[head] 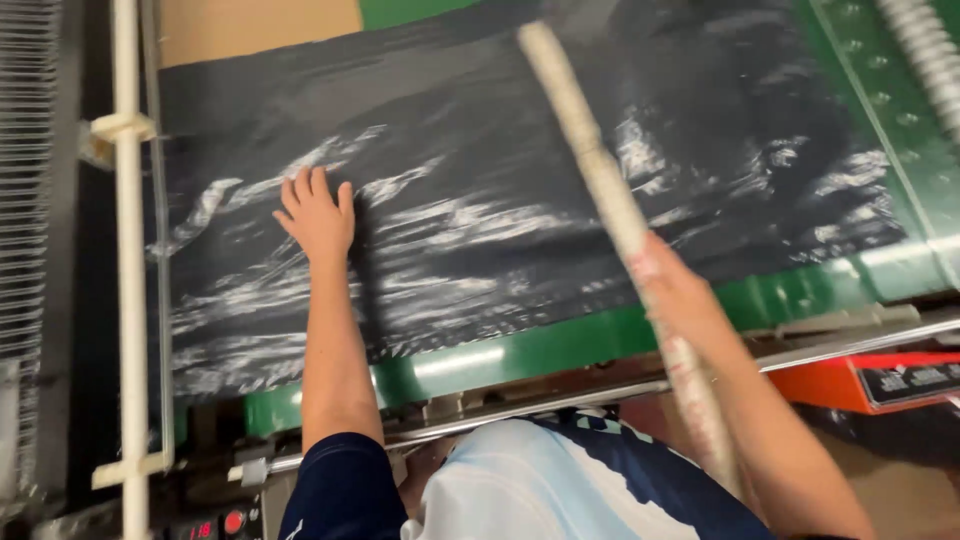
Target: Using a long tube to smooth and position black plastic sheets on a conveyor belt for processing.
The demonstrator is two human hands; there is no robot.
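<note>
A wide stack of shiny black plastic sheeting (500, 170) lies over a green machine table (560, 345). My left hand (318, 215) rests flat on the sheeting's left part, fingers spread, holding nothing. My right hand (672, 292) grips a long pale stick (590, 150) that slants from the top centre down across the sheeting toward my body. The stick's lower end passes under my forearm and looks blurred.
A white frame of bars (128, 250) runs down the left side beside a metal grille (25, 180). An orange machine part (880, 380) sits at the right. Red-lit buttons (218, 524) show at the bottom left. A perforated green panel (880, 90) and a ribbed roller (925, 50) lie at the top right.
</note>
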